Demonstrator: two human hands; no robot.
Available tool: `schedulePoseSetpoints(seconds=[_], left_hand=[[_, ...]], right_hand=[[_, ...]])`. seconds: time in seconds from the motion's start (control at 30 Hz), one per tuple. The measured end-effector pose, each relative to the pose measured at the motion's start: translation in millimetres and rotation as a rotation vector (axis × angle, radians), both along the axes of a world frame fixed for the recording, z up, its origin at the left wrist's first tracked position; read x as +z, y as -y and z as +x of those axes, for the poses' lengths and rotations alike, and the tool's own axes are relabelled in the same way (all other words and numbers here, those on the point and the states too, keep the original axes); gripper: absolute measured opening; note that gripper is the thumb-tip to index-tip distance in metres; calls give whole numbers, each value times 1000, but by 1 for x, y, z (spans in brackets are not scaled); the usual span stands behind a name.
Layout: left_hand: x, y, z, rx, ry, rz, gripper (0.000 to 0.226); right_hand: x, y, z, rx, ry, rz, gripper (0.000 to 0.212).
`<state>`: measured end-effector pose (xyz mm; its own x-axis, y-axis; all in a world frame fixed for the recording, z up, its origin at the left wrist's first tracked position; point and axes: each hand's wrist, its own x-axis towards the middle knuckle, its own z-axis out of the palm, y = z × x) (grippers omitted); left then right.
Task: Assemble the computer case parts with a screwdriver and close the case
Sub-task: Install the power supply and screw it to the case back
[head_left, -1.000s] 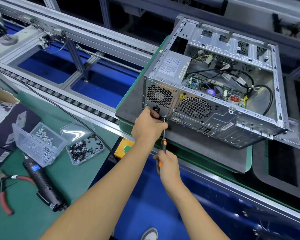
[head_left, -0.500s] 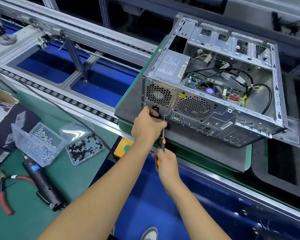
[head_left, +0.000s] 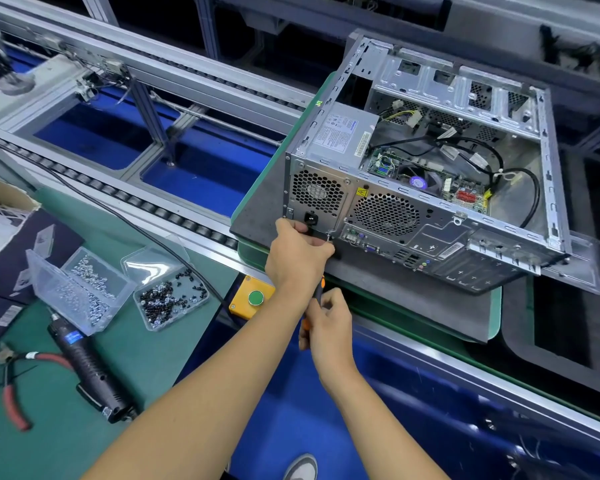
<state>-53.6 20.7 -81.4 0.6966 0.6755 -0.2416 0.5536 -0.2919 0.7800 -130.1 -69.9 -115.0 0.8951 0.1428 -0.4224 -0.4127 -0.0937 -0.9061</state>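
Observation:
An open grey computer case (head_left: 430,216) lies on its side on a dark pallet (head_left: 413,306), its rear panel facing me and its inside with power supply (head_left: 343,133), board and cables exposed. My left hand (head_left: 297,252) is at the lower left of the rear panel, fingers pinching at a screw spot just under the power socket. My right hand (head_left: 326,323) grips the orange-and-black handle of a screwdriver (head_left: 317,292), whose shaft runs up behind my left hand to that same spot. The tip is hidden.
Two clear boxes of screws (head_left: 84,289) (head_left: 168,297) sit on the green bench at left, with a black electric driver (head_left: 87,365) and red-handled pliers (head_left: 13,389). A yellow box with a green button (head_left: 252,297) is on the conveyor rail. A flat side panel (head_left: 582,268) lies under the case at right.
Both hands stay at the same screw spot on the rear panel. My right hand has shifted only slightly on the screwdriver handle.

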Motion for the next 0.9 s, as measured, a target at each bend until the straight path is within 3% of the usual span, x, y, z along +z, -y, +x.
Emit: schedulePoseSetpoints(seconds=[0.4,0.6,0.9], left_hand=[[5,5,3,2,-25,36,49],[1,4,1,-12,3,33,46],[-2,6,2,-5,19,67,47]], right_hand=[[-6,-4,3,-11,-30,60,24],[-4,-6,3,-19,-98,96,47],[-9,-12,3,-111,-196,157,20]])
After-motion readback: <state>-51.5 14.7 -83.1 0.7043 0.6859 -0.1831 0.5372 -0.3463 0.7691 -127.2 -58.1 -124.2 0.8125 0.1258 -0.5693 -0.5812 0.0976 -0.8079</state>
